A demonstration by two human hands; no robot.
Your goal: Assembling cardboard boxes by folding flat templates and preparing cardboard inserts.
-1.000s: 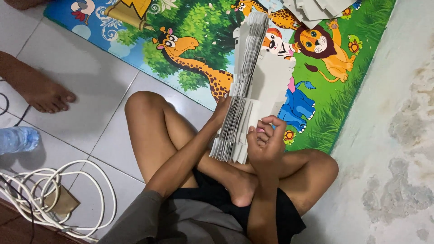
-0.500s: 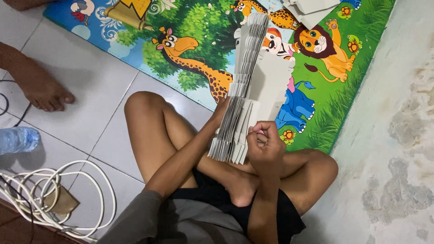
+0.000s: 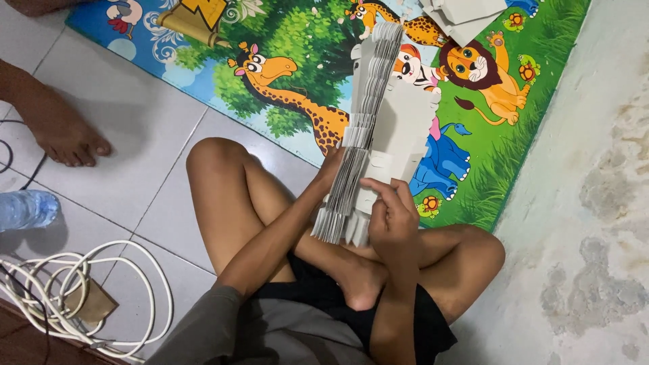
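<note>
I sit cross-legged on the tiled floor with a thick stack of flat grey cardboard cut-outs (image 3: 389, 128) standing on edge over my lap. My left hand (image 3: 331, 162) supports the stack from its left side, mostly hidden behind the sheets. On the near right face, my right hand (image 3: 391, 213) pinches the lower edge of the outermost sheet with thumb and fingers. The stack leans away from me over the mat.
A colourful animal play mat (image 3: 284, 74) lies ahead, with more grey cardboard pieces (image 3: 463, 17) at its far edge. Another person's bare foot (image 3: 57, 128) rests at left. A plastic bottle (image 3: 27, 208) and a coiled white cable (image 3: 81, 297) lie at lower left. Stained concrete runs along the right.
My right hand's fingers have shifted slightly on the front sheet's lower edge. The stack and my left hand stay almost where they were.
</note>
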